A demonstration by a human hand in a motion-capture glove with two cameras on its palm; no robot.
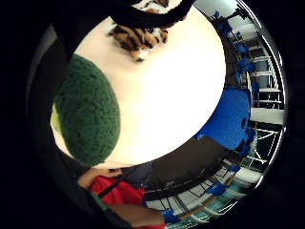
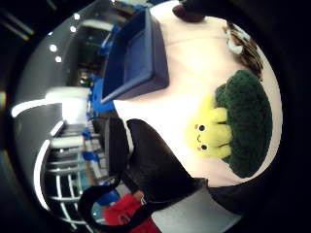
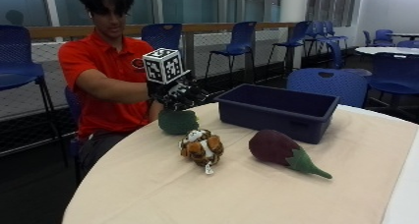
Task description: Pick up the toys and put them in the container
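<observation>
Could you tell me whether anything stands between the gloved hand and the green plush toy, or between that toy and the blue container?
Nothing visible does. The gloved right hand hovers just above the green plush toy with open air between them. The blue container sits beside it across bare table; the tiger toy and eggplant toy lie nearer the camera, off that line.

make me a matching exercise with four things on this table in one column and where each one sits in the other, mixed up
Things:
1. green plush toy
2. tiger toy
3. eggplant toy
4. blue container

Places:
A. on the table in front of the container, leafy tip pointing away from the person
B. near the middle of the table, between the green toy and the eggplant
C. right under the gloved hand, at the table edge nearest the person
D. far side of the table, behind the eggplant, nothing seen inside it

Pairs: 1-C, 2-B, 3-A, 4-D
</observation>
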